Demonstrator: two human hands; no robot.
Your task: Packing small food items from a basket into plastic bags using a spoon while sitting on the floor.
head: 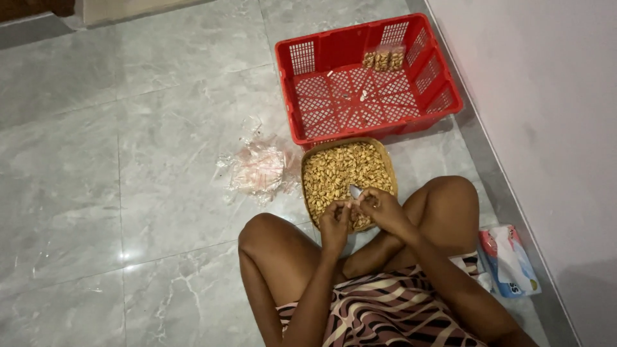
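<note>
Hands meet over the near edge of a woven tray [387,156] heaped with peanuts [340,172]. The left hand [334,222] and the right hand [380,207] sit close together, and the fingertips of both pinch a small clear plastic bag [355,191] that stands up between them, just above the nuts. The tray rests on the grey tiled floor [128,160] between the person's crossed knees. Behind it, touching its far rim, stands a red plastic crate [443,96] with three small filled packets [383,58] against its back wall. A loose pile of empty clear bags [258,168] lies on the floor left of the tray. A tissue pack [509,260] lies by the wall at right.
</note>
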